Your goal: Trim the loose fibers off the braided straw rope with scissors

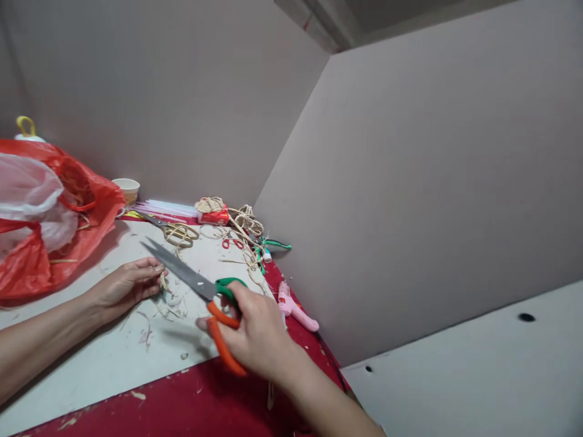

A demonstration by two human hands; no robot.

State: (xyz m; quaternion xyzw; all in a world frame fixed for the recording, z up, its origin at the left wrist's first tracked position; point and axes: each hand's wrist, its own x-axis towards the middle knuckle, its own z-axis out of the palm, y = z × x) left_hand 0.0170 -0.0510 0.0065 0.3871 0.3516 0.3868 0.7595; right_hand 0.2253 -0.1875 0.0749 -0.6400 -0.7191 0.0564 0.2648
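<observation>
The scissors (197, 280) are seen with smooth grey metal blades and handles of orange and green plastic. Brassy metal handles are shown on the other scissors (181, 234). The red bag (98, 200) is made of thin, crinkled, glossy plastic, and milky, translucent plastic is held within it. A rough, fibrous finish is shown by the twine (246, 221). The glue gun (296, 311) is cased in smooth pink plastic. The wall panels (410, 182) are finished flat, smooth and mostly matt.

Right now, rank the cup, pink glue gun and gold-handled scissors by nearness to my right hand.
1. Pink glue gun, just right of your right hand.
2. Gold-handled scissors, farther back, to its left.
3. Cup, back left, beside the red bag.
</observation>
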